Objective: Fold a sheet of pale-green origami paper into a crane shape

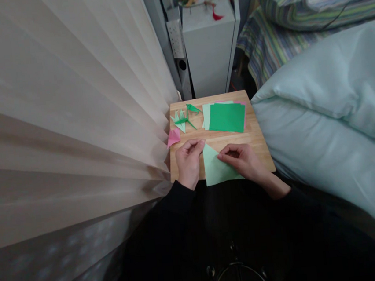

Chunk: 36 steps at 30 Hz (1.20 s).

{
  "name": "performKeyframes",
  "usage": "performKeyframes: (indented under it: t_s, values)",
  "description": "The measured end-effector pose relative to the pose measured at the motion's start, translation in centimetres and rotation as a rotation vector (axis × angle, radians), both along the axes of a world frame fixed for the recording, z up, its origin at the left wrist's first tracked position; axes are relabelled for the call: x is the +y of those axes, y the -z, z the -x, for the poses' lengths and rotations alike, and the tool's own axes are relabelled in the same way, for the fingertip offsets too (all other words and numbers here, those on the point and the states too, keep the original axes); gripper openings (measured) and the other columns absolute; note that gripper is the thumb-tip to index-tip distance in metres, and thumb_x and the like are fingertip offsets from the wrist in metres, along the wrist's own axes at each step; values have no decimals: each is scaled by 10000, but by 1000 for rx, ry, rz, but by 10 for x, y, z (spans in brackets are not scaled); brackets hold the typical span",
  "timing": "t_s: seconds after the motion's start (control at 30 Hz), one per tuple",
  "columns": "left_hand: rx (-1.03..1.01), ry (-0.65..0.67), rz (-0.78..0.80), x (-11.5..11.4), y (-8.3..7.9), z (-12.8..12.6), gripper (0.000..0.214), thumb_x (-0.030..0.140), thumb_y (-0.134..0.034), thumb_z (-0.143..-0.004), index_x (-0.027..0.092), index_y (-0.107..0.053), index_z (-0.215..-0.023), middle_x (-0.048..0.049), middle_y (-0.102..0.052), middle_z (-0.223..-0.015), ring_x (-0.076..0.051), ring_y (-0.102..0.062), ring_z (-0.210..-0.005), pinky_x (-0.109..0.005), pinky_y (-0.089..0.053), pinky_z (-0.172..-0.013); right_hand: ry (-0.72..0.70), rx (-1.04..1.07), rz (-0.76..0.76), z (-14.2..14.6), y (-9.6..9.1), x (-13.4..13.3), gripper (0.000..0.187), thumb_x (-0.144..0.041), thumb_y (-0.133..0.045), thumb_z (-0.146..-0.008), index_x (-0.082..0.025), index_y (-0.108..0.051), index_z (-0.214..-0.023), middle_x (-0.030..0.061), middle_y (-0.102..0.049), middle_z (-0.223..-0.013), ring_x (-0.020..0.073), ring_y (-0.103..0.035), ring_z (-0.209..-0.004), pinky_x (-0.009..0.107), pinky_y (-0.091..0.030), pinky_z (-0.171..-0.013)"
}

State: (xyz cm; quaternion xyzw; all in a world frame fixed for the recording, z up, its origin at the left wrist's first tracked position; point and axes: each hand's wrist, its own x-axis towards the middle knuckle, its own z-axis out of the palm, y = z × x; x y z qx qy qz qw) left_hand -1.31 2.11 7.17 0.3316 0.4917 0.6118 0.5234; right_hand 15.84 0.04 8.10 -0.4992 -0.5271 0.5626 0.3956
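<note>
A pale green paper, folded into a triangle, lies on the near part of a small wooden board. My left hand rests beside the paper's top corner, fingers curled with the tips pressing that corner. My right hand lies on the triangle's slanted edge, fingers curled and pinching the fold. Both sleeves are black.
Further back on the board lie a stack of paper squares with a dark green sheet on top, several folded green paper figures and a pink folded piece. A pleated curtain hangs left, pale bedding lies right, a white cabinet stands behind.
</note>
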Motion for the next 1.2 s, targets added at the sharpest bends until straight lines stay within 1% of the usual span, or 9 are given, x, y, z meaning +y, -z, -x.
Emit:
performKeyframes:
  t_s: [0.2, 0.27, 0.33, 0.43, 0.57, 0.77, 1.0, 1.1, 1.2]
  values:
    - [-102, -132, -5, 14, -6, 20, 296, 372, -947, -632, 189, -746, -747, 36, -683, -694, -76, -607, -635, -205, -491, -657, -43, -98, -23, -11, -3, 5, 301, -471, -755, -809, -184, -717, -727, 19, -668, -672, 148, -523, -612, 301, -402, -579]
    - [-122, -67, 58, 12, -8, 20, 321, 417, -937, -649, 193, -740, -768, 26, -703, -723, -96, -631, -644, -223, -506, -652, -35, -91, -37, -14, -2, 7, 301, -471, -756, -804, -187, -707, -715, 12, -650, -663, 145, -510, -608, 302, -396, -581]
    - [-91, 78, 139, 8, -8, 15, 350, 445, -936, -647, 190, -756, -804, -1, -735, -757, -135, -662, -662, -259, -523, -650, -33, -73, -36, -17, -1, 9, 299, -469, -759, -799, -189, -700, -713, 5, -633, -653, 140, -497, -599, 297, -383, -570]
    - [9, 219, 212, 2, -6, 7, 393, 372, -984, -557, 155, -796, -825, -60, -786, -814, -197, -707, -712, -319, -558, -699, -37, -60, -27, -20, 1, 10, 307, -479, -761, -806, -188, -703, -729, 2, -635, -659, 137, -498, -600, 290, -373, -559]
    - [-9, 77, 178, 4, -2, 10, 364, 316, -981, -551, 145, -805, -820, -80, -812, -889, -202, -728, -751, -341, -582, -761, -44, -84, -42, -25, 2, 13, 297, -468, -767, -816, -185, -715, -743, 14, -678, -697, 149, -549, -630, 301, -409, -599]
    - [-71, -136, 189, 13, 0, 21, 435, 320, -1007, -500, 137, -774, -819, -54, -796, -840, -180, -722, -737, -332, -584, -793, -13, -134, -28, -40, -2, 21, 276, -449, -771, -787, -192, -700, -717, 27, -686, -653, 174, -607, -624, 322, -449, -624]
    - [-131, -219, 196, 13, 2, 21, 445, 333, -1004, -504, 134, -762, -820, -45, -787, -833, -163, -713, -729, -313, -582, -780, 236, -184, -97, -54, -4, 28, 250, -436, -739, -825, -211, -678, -734, 24, -669, -627, 190, -627, -625, 338, -499, -627]
    - [-117, -197, 213, 12, 3, 20, 445, 336, -999, -517, 131, -755, -829, -55, -790, -852, -178, -725, -747, -336, -587, -805, 318, -290, -251, -50, -5, 26, 219, -427, -711, -866, -218, -688, -805, 55, -716, -747, 224, -659, -712, 382, -537, -695]
    - [-115, -185, 222, 12, 4, 19, 461, 335, -996, -528, 136, -746, -861, -61, -796, -886, -200, -742, -781, -363, -592, -831, 234, -425, -472, -48, -7, 24, 153, -383, -691, -907, -234, -718, -928, 86, -760, -949, 274, -698, -909, 439, -560, -845]
